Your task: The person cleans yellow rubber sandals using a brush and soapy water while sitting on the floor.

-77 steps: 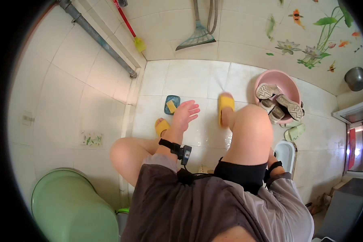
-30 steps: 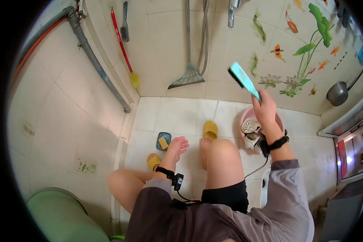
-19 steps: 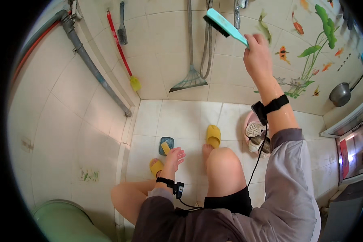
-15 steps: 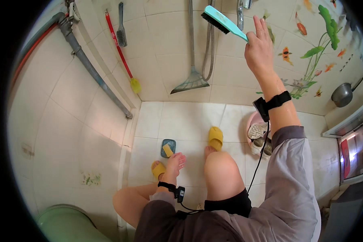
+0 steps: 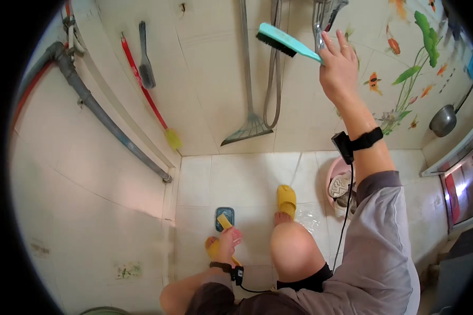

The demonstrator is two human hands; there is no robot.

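Observation:
My right hand (image 5: 340,73) is raised toward the tiled wall, gripping the handle end of a turquoise scrub brush (image 5: 286,41) with black bristles facing down. Two of its fingers are stretched upward, overlapping a chrome tap (image 5: 326,16) in the picture; whether they touch it I cannot tell. Low down by the floor, my left hand (image 5: 229,242) has its fingers apart, their tips small and partly blurred. Just beyond it a yellow bar (image 5: 225,221), like soap, lies in a dark blue tray (image 5: 218,226); a touch between hand and bar cannot be made out.
A pink basin (image 5: 331,174) with shoes (image 5: 341,186) stands right of my yellow slippers (image 5: 286,197). Water glistens on the floor (image 5: 307,223). A floor squeegee (image 5: 248,128), grey brush (image 5: 146,68), red-handled brush (image 5: 151,102) and metal ladle (image 5: 443,121) hang on walls; a grey pipe (image 5: 108,123) runs left.
My view has tilted up, showing more of the tap. My right hand's fingers have come nearer the tap with the brush still held. Water now shows splashed on the floor.

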